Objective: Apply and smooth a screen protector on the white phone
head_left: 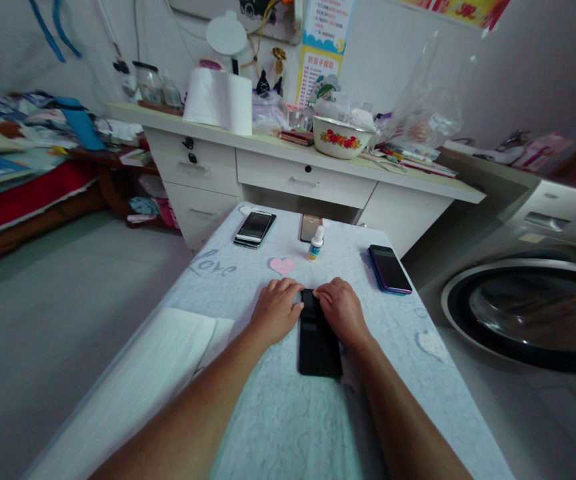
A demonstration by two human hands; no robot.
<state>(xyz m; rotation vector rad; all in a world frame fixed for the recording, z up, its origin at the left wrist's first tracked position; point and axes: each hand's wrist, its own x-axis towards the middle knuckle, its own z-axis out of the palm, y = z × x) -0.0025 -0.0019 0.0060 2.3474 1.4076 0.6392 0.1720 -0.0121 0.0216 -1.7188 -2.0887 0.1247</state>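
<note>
A black smartphone [319, 343] lies flat on the cloth-covered table, its dark glossy screen facing up. My left hand [278, 308] is closed at its far left edge, thumb and fingertips touching the side. At the far right edge my right hand [341, 310] is also closed, fingers bent against the phone's top corner; some fingertips are hidden. Just beyond my hands stands a small spray bottle [315, 244] with a white cap. Behind the bottle lies another phone [310, 227].
Stacked phones [255, 227] lie at the table's far left, and more phones [391, 269] at the right. White paper sheets [168, 360] cover the left edge. A washing machine [533, 267] stands to the right. Beyond is a desk [273, 175] bearing a flowered bowl [341, 138] and paper roll [218, 100].
</note>
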